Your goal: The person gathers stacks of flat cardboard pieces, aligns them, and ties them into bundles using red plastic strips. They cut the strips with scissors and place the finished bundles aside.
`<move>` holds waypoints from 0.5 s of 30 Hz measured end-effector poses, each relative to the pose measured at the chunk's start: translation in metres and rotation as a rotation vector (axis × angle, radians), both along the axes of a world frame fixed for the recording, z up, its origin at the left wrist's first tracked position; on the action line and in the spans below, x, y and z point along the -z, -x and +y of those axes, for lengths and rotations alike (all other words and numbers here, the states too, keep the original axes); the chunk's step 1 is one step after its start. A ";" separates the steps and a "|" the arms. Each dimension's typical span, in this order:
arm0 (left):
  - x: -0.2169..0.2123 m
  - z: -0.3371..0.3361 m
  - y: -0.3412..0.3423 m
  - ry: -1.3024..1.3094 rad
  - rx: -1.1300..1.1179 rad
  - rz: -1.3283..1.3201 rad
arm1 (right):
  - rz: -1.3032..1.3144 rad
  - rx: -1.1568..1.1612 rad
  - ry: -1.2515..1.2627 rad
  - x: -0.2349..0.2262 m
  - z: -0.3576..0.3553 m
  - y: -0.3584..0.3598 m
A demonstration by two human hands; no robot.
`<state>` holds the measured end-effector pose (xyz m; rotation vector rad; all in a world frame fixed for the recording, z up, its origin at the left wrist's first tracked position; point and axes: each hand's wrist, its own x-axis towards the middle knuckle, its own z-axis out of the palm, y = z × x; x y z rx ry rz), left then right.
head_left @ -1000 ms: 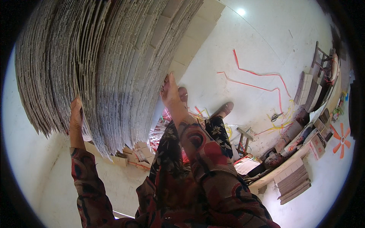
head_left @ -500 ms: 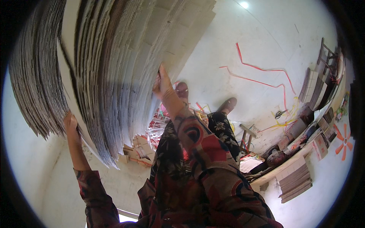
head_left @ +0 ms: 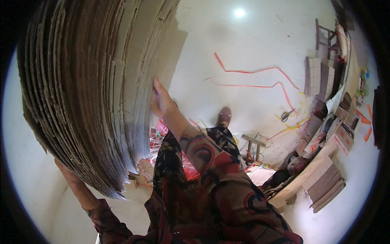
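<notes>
Left hand: the person's left hand reaches in behind the lower left edge of the cardboard stack, its fingers out of sight.
Cardboard stack: a thick stack of flattened cardboard sheets fills the upper left of the frame, standing on edge, its lower edge jagged and fanned.
Right hand: the right hand lies against the stack's right face, left of centre, thumb pointing up.
Grip: the stack lies between the two hands; whether either hand's fingers clamp on sheets, I cannot tell.
Steady handling: as I judge it, even inward pressure from both palms suits the stack best, since loose inner sheets could slip; a low left hand helps bear the uneven edge.
Shoe: dark red, near frame centre.
Red strap: bent, upper right of centre.
Scissors: dark-handled, on the floor, right of centre.
</notes>
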<state>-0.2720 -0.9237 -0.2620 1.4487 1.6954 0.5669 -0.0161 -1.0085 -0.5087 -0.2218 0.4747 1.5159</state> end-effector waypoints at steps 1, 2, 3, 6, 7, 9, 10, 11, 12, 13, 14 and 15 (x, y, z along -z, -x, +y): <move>-0.002 -0.006 0.003 -0.006 -0.036 -0.044 | -0.044 0.027 -0.014 -0.012 -0.007 -0.016; -0.006 -0.011 0.004 -0.011 -0.070 -0.090 | -0.088 0.057 -0.028 -0.023 -0.014 -0.032; -0.013 -0.019 -0.004 0.145 -0.157 -0.211 | -0.143 0.093 -0.035 -0.033 -0.022 -0.055; -0.024 -0.052 -0.055 0.190 -0.333 -0.297 | -0.339 0.076 0.021 -0.062 -0.058 -0.127; -0.030 -0.082 -0.091 -0.014 -0.228 -0.388 | -0.340 0.106 0.001 -0.080 -0.070 -0.149; -0.022 -0.089 -0.149 -0.045 -0.071 -0.457 | -0.532 0.095 0.042 -0.094 -0.104 -0.202; -0.001 -0.090 -0.173 -0.016 0.017 -0.543 | -0.644 0.156 0.140 -0.121 -0.127 -0.224; -0.014 -0.091 -0.202 -0.033 0.066 -0.512 | -0.677 0.087 0.139 -0.126 -0.137 -0.243; -0.006 -0.090 -0.230 -0.020 0.135 -0.543 | -0.746 0.134 0.215 -0.126 -0.150 -0.259; 0.028 -0.086 -0.255 0.038 0.227 -0.632 | -0.875 0.213 0.343 -0.125 -0.180 -0.277; 0.044 -0.089 -0.292 0.090 0.311 -0.678 | -0.970 0.266 0.415 -0.122 -0.215 -0.305; 0.054 -0.096 -0.326 0.117 0.381 -0.688 | -1.034 0.311 0.472 -0.117 -0.247 -0.330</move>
